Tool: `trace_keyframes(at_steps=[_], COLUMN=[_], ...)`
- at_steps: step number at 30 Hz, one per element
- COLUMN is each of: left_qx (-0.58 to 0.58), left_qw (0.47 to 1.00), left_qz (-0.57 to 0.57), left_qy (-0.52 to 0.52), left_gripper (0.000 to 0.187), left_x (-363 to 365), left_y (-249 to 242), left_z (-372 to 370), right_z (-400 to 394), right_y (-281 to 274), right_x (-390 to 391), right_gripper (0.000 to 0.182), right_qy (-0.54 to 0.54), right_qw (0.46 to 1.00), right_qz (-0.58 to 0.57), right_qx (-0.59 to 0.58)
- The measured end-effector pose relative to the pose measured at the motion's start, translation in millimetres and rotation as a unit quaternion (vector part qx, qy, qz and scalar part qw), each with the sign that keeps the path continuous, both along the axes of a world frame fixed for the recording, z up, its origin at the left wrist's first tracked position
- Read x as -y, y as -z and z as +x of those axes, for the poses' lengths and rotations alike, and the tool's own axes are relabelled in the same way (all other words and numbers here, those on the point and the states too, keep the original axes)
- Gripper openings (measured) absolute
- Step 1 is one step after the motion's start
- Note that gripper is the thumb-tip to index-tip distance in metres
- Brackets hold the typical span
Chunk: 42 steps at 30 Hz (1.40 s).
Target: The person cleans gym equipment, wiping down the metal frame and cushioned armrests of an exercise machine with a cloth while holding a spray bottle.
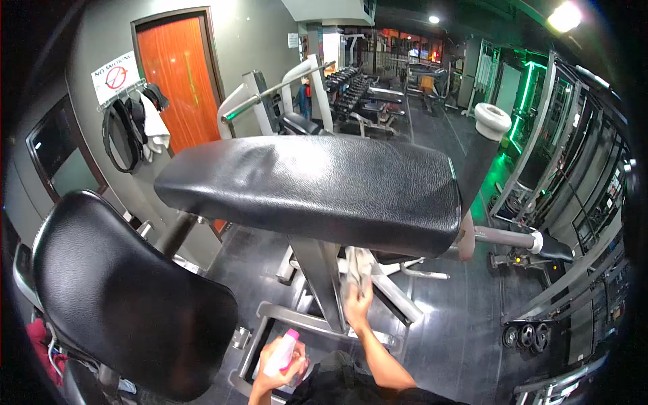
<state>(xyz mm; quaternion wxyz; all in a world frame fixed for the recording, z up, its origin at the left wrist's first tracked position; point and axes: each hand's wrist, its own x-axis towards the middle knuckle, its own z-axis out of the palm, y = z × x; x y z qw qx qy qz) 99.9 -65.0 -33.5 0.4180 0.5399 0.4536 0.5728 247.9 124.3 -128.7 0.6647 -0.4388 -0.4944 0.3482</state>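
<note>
My left hand (pixel 291 368) is wrapped round a spray bottle (pixel 281 356) with a pink top and a pale body, low in the view. My right hand (pixel 357 307) grips a light cloth (pixel 359 263), reaching forward below the long black pad (pixel 317 185) of a gym machine. The cloth's upper end runs up to the pad's underside, beside the grey metal post (pixel 317 277). At the left stands a second black pad (pixel 128 290), curved and upright, apart from both hands.
A padded arm with a white end (pixel 493 120) rises at the pad's right. Behind are a bench press station (pixel 300 121) and a dumbbell rack (pixel 347 88). Belts and a towel (pixel 154 126) hang by an orange door (pixel 179 81). Weight plates (pixel 526 336) sit at right.
</note>
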Motion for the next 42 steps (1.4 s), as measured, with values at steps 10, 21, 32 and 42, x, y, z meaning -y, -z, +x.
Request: trace_keyframes(at_steps=[10, 21, 32, 42], left_qx=[0.041, 0.112, 0.096, 0.198], left_qw=[0.997, 0.99, 0.988, 0.977], left_qz=[0.012, -0.005, 0.105, 0.04], left_qy=[-0.065, -0.09, -0.063, -0.065], left_gripper=[0.013, 0.028, 0.043, 0.052], left_x=[7, -22, -37, -32], left_y=[-7, -1, 4, -7], left_z=[7, -3, -21, -31], right_z=[-31, 50, 23, -18], right_y=[73, 62, 23, -8], right_x=[-32, 38, 47, 51], right_gripper=[0.048, 0.05, 0.066, 0.064], right_qy=[0.001, -0.17, -0.384, -0.456], right_qw=[0.935, 0.971, 0.775, 0.656], right_qz=[0.229, -0.168, -0.346, -0.413], right_qx=[0.27, -0.027, -0.363, -0.437])
